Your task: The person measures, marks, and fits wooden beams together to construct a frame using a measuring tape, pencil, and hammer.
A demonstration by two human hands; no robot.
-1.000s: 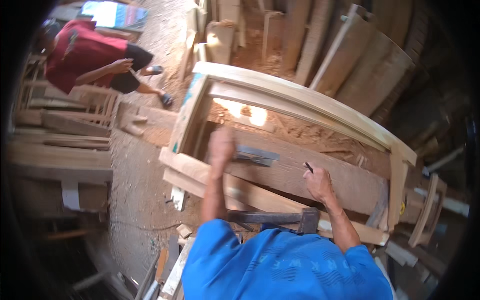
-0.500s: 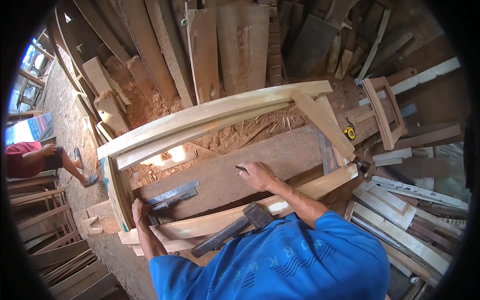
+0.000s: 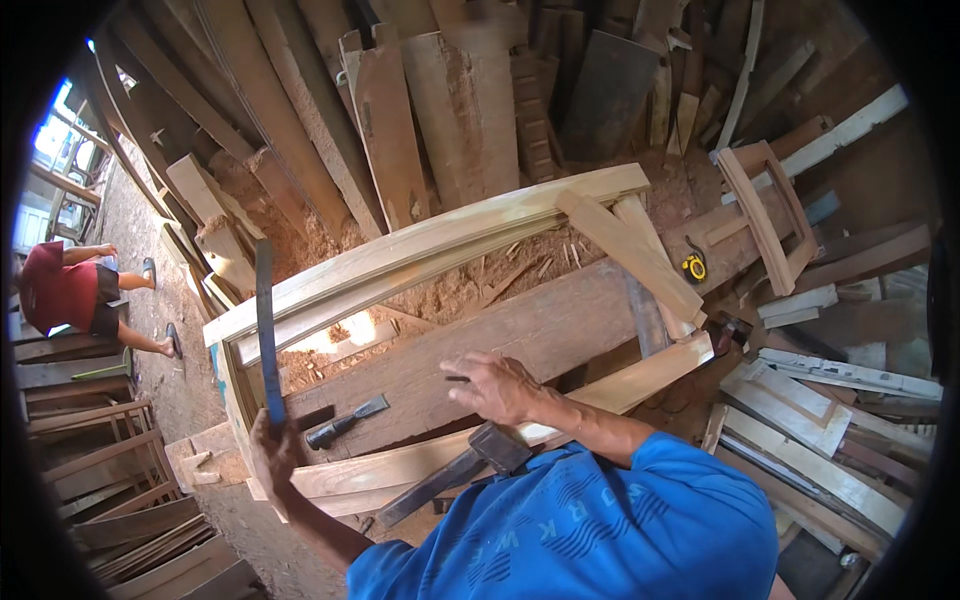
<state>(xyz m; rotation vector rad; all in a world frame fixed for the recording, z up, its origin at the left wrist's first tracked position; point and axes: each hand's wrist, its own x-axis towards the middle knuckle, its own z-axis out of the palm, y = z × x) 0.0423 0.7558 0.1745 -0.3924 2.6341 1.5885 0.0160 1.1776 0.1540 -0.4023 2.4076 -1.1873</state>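
Note:
My left hand [image 3: 276, 452] is closed round the lower end of a long flat metal straightedge [image 3: 266, 330], which stands up across the left end of a curved wooden frame [image 3: 430, 233]. The hand hides its lower end. Between the fingers of my right hand [image 3: 497, 388], over the wide brown plank [image 3: 500, 345] inside the frame, is a short dark pencil [image 3: 456, 378]. On the plank, right of my left hand, lies a chisel [image 3: 345, 422] with a dark handle. A hammer [image 3: 500, 448] rests across the frame's near rail, close to my blue shirt.
A loose board [image 3: 630, 255] slants over the frame's right end, near a yellow tape measure [image 3: 694, 267]. Planks [image 3: 465, 110] lean at the back among sawdust. A small wooden frame [image 3: 768, 220] and pale timber [image 3: 800, 455] lie right. A person in red [image 3: 70, 290] stands far left.
My left hand has lifted the straightedge off the plank and swung it upright, uncovering the chisel. My right hand has shifted nearer and slightly left. The person at left has straightened up.

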